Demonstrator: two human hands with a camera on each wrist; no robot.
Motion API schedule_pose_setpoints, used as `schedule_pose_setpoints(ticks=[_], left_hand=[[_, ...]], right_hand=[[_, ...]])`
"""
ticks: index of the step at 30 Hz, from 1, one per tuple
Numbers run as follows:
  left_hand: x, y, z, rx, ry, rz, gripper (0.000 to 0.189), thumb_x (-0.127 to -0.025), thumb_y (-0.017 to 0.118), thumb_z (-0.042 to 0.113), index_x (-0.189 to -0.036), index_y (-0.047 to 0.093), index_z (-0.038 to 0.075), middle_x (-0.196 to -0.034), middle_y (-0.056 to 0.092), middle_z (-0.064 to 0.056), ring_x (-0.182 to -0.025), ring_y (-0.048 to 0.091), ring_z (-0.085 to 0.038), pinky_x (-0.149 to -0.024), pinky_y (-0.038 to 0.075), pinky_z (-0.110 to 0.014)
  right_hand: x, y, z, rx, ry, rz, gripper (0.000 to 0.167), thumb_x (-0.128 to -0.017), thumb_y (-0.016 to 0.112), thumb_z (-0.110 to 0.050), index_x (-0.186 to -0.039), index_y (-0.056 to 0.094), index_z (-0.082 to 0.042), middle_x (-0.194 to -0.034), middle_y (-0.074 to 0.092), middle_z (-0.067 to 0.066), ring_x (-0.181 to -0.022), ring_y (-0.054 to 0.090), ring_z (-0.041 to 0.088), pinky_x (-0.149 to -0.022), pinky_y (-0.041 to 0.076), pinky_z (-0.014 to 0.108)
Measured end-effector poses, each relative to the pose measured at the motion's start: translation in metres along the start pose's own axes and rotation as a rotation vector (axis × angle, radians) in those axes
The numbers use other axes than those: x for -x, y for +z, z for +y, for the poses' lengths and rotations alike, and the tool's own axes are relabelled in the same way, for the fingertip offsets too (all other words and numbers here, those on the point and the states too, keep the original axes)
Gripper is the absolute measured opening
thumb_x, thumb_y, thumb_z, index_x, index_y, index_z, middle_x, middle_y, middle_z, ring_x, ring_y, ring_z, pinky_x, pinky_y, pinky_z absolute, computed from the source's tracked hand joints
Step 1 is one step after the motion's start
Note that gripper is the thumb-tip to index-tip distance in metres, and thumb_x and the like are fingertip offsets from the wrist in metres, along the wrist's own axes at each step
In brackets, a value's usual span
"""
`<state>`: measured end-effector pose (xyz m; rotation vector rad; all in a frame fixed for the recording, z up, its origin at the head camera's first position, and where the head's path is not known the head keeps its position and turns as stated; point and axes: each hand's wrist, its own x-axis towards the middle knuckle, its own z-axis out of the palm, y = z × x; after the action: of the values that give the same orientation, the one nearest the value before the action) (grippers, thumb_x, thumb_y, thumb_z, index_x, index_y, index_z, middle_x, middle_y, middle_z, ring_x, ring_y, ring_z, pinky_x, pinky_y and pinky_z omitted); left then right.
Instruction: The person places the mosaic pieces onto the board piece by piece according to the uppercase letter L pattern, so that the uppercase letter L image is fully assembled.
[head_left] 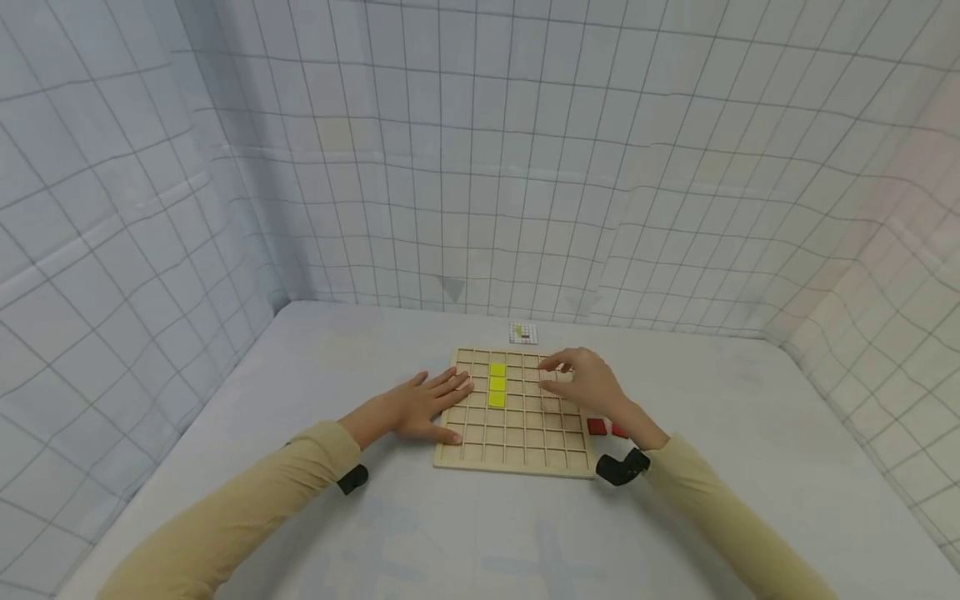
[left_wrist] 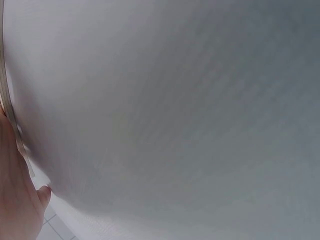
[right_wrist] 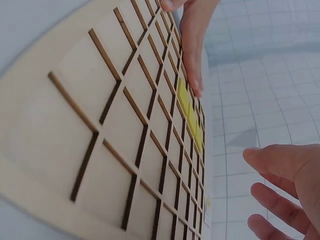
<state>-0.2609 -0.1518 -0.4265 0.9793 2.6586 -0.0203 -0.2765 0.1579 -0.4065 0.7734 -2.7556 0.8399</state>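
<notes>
A wooden grid board (head_left: 517,457) lies on the white table. Three yellow square tiles (head_left: 497,384) sit in a column in its upper middle cells. My left hand (head_left: 423,406) rests with spread fingers on the board's left side; the left wrist view catches only part of that hand (left_wrist: 17,185) at the board's edge. Over the upper right cells is my right hand (head_left: 588,383), its thumb and fingers bent and apart. In the right wrist view nothing shows between the right hand's fingers (right_wrist: 267,157), and the yellow tiles (right_wrist: 189,111) lie beyond on the grid.
Two red tiles (head_left: 596,427) lie off the board's right edge, partly beneath my right forearm. Behind the board is a small printed grid card (head_left: 523,333) with yellow and dark marks. Grid-patterned cloth walls (head_left: 480,167) enclose the table at the back and sides.
</notes>
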Motion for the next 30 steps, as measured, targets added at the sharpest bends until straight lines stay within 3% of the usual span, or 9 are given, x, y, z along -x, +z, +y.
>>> schedule_pose_setpoints(ticks=[7, 13, 22, 30], left_hand=[[0.002, 0.004, 0.001, 0.000, 0.003, -0.003, 0.091, -0.090, 0.042, 0.069, -0.157, 0.005, 0.019, -0.164, 0.000, -0.004, -0.151, -0.001, -0.026, -0.118, 0.010, -0.059], [0.004, 0.001, -0.001, -0.001, 0.002, 0.008, 0.090, -0.091, 0.042, 0.068, -0.157, 0.006, 0.019, -0.164, 0.000, -0.005, -0.151, -0.001, -0.026, -0.117, 0.010, -0.059], [0.000, 0.000, -0.002, -0.005, 0.001, -0.005, 0.090, -0.091, 0.041, 0.069, -0.157, 0.004, 0.021, -0.164, -0.002, -0.003, -0.151, -0.004, -0.025, -0.118, 0.009, -0.058], [-0.002, 0.000, -0.003, -0.013, 0.014, -0.001, 0.090, -0.090, 0.039, 0.071, -0.157, 0.005, 0.021, -0.164, -0.001, -0.004, -0.151, -0.003, -0.025, -0.118, 0.010, -0.058]], right_hand=[[0.017, -0.023, 0.021, 0.058, 0.006, 0.022, 0.028, -0.083, 0.076, -0.022, -0.106, 0.072, -0.007, -0.105, 0.072, 0.007, -0.091, 0.063, 0.026, -0.076, 0.051, 0.038], [0.029, -0.035, 0.040, 0.081, 0.058, -0.002, 0.029, -0.083, 0.075, -0.023, -0.107, 0.072, -0.007, -0.106, 0.072, 0.008, -0.092, 0.063, 0.024, -0.074, 0.051, 0.036], [0.052, -0.037, 0.066, 0.060, 0.172, -0.052, 0.027, -0.082, 0.075, -0.023, -0.104, 0.073, -0.009, -0.099, 0.072, 0.008, -0.088, 0.062, 0.023, -0.067, 0.048, 0.029], [0.061, -0.036, 0.067, 0.101, 0.246, -0.083, 0.032, -0.079, 0.078, -0.028, -0.103, 0.074, -0.007, -0.091, 0.072, 0.006, -0.077, 0.058, 0.016, -0.060, 0.044, 0.024]])
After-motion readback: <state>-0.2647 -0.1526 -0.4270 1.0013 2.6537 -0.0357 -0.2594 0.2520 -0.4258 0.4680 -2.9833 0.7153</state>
